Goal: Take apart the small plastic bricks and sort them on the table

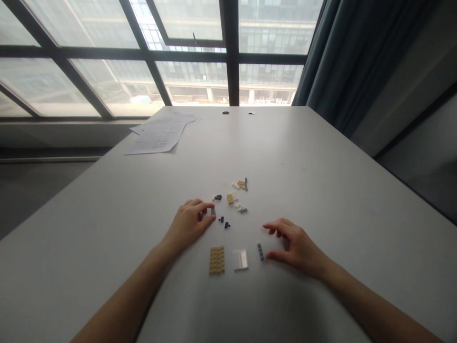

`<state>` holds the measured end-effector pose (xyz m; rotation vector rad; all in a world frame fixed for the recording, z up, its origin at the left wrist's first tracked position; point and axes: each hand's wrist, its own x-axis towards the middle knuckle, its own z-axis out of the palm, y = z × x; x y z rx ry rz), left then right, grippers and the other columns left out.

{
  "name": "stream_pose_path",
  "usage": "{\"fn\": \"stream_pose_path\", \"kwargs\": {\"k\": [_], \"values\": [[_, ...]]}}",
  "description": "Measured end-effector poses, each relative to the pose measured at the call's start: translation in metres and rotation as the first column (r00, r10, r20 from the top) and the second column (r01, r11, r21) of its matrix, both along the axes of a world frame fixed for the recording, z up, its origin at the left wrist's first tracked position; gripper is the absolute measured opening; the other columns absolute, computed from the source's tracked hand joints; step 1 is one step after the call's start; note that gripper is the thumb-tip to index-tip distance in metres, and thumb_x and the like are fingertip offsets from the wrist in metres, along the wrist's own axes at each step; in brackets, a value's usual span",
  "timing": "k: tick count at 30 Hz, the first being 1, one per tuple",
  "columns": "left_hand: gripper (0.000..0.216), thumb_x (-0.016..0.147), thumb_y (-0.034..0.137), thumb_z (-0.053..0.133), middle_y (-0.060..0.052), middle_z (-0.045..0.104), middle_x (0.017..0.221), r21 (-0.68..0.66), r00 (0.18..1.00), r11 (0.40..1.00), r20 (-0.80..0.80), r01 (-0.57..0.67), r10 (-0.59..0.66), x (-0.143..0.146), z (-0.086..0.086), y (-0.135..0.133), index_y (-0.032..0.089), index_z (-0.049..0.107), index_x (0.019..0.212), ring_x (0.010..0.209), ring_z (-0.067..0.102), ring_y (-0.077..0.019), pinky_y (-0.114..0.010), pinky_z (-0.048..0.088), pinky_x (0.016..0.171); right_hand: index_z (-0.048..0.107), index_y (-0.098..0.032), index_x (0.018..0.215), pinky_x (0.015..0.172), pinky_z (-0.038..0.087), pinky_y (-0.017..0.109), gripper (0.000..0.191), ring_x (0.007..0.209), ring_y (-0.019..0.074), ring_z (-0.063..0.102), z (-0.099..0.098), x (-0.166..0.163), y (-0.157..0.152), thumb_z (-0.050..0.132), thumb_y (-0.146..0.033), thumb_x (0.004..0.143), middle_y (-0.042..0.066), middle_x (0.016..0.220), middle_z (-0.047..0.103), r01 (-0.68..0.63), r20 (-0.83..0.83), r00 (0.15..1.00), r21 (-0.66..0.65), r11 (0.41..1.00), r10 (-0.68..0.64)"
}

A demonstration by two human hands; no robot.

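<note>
Between the thumb and forefinger of my left hand (193, 220) is a small grey building brick (213, 210). My right hand (294, 245) has its fingers apart and holds nothing; its thumb is close to a dark grey studded strip (260, 251) lying on the table. A tan studded plate (217, 259) and a clear transparent piece (241, 259) lie between my forearms. Two small black pieces, one of them a black connector (227, 225), are just right of my left fingertips. Beyond them sit tan and white bricks (232, 197) and a black piece (218, 197).
A farther cluster of small tan, white and grey bricks (242, 184) lies on the white table (303, 190). Printed papers (160, 133) rest at the far left. Two round holes are near the far edge, before the window; a blue curtain (332, 62) hangs at right.
</note>
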<state>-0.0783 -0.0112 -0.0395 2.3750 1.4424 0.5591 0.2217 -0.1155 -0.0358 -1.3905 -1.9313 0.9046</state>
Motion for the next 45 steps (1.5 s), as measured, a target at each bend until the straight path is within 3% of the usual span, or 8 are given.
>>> {"fn": "stream_pose_path", "kwargs": {"k": [3,8,13,18,23,27,34,45], "values": [[0.03,0.081,0.039,0.058,-0.003,0.061,0.084,-0.002,1.0,1.0,0.028,0.001,-0.001,-0.001,-0.002,0.0,0.021,0.068,0.104,0.08,0.054,-0.0193,-0.032,0.044,0.076,0.057,-0.021,0.124,0.095,0.041,0.04,0.063,0.104,0.025,0.054,-0.002,-0.002,-0.002,0.079,-0.042,0.069,0.009,0.11,0.061,-0.1,0.176,0.98,0.036,0.994,0.092],[0.04,0.078,0.039,0.06,-0.002,0.06,0.084,-0.001,0.997,1.0,0.069,-0.019,0.019,-0.004,-0.006,0.001,0.021,0.062,0.113,0.074,0.053,-0.0175,-0.031,0.044,0.072,0.057,-0.023,0.126,0.1,0.036,0.045,0.058,0.103,0.0263,0.053,-0.007,-0.011,-0.007,0.075,-0.039,0.074,0.009,0.11,0.06,-0.114,0.316,0.946,0.098,0.989,0.077],[0.032,0.08,0.04,0.059,-0.003,0.06,0.085,0.015,0.999,1.0,0.036,-0.013,0.012,-0.002,-0.006,0.0,0.022,0.066,0.105,0.082,0.054,-0.0198,-0.032,0.044,0.075,0.063,-0.024,0.115,0.096,0.038,0.043,0.036,0.098,0.0237,0.054,-0.006,-0.013,-0.006,0.068,-0.034,0.081,0.007,0.105,0.06,-0.111,0.306,0.949,0.098,0.989,0.076],[0.033,0.08,0.037,0.06,-0.003,0.06,0.086,0.026,0.999,0.999,0.034,-0.024,0.023,0.002,-0.003,-0.004,0.021,0.063,0.108,0.081,0.055,-0.0197,-0.031,0.044,0.075,0.05,-0.023,0.132,0.099,0.035,0.046,0.056,0.104,0.0257,0.052,-0.005,-0.011,-0.004,0.068,-0.036,0.081,0.009,0.111,0.059,-0.139,0.326,0.94,0.109,0.984,0.096],[0.034,0.08,0.038,0.059,-0.003,0.059,0.088,0.026,0.998,0.999,0.062,-0.027,0.025,0.003,-0.003,-0.006,0.021,0.064,0.109,0.078,0.055,-0.0183,-0.031,0.045,0.073,0.062,-0.026,0.115,0.094,0.037,0.042,0.035,0.1,0.0239,0.053,-0.005,-0.011,-0.002,0.067,-0.038,0.082,0.006,0.105,0.06,-0.18,0.344,0.93,0.108,0.978,0.133],[0.035,0.08,0.04,0.058,-0.003,0.059,0.089,-0.015,0.987,0.999,0.154,-0.043,0.045,0.0,-0.005,-0.005,0.021,0.064,0.108,0.07,0.053,-0.015,-0.029,0.046,0.068,0.062,-0.025,0.11,0.094,0.037,0.042,0.034,0.098,0.0238,0.053,-0.005,-0.01,-0.002,0.07,-0.037,0.079,0.006,0.103,0.061,-0.173,0.326,0.937,0.113,0.978,0.128],[0.039,0.076,0.047,0.062,-0.003,0.064,0.079,-0.17,0.851,0.961,0.447,-0.22,0.274,-0.005,-0.005,-0.001,0.015,0.067,0.098,0.069,0.055,-0.0152,-0.027,0.045,0.066,0.064,-0.023,0.108,0.092,0.037,0.043,0.036,0.096,0.0244,0.053,-0.009,-0.01,-0.003,0.071,-0.042,0.078,0.007,0.102,0.061,-0.176,0.312,0.942,0.146,0.973,0.124],[0.032,0.076,0.045,0.064,-0.004,0.07,0.08,-0.185,0.768,0.948,0.556,-0.257,0.317,-0.008,-0.007,-0.002,0.015,0.069,0.086,0.072,0.061,-0.0172,-0.027,0.047,0.068,0.064,-0.022,0.11,0.089,0.04,0.041,0.046,0.094,0.0242,0.054,-0.011,-0.008,-0.002,0.072,-0.05,0.075,0.008,0.101,0.062,-0.162,0.27,0.956,0.152,0.975,0.117]]}}
